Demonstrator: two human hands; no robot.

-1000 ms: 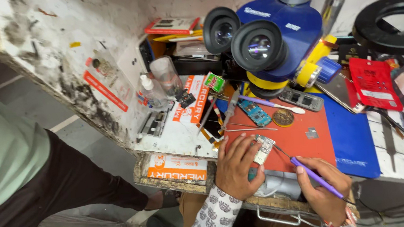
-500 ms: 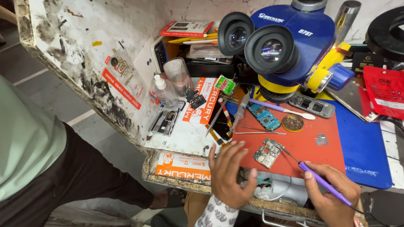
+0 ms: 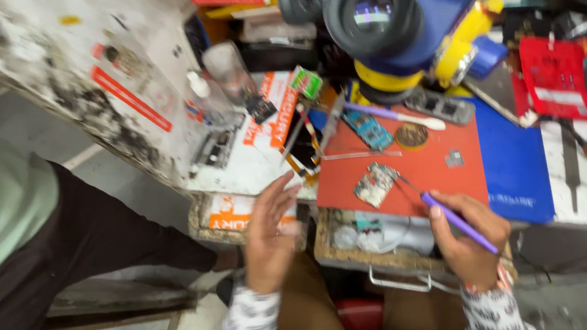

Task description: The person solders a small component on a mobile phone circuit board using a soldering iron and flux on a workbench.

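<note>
Small grey-green circuit board (image 3: pixel 376 183) is lying on the red work mat (image 3: pixel 437 165). Right hand (image 3: pixel 469 238), nearer, fingers pinching purple-handled tool (image 3: pixel 457 222), tip angling up-left toward the board. Left hand (image 3: pixel 269 235) is hovering left of the mat, fingers spread.

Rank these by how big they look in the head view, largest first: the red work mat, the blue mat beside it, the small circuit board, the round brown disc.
1. Red work mat.
2. Blue mat; it looks clearly smaller, though clutter hides its top.
3. Small circuit board, which tweezers in the right hand touch.
4. Round brown disc; it lies farther back, so this gap is less sure.
</note>
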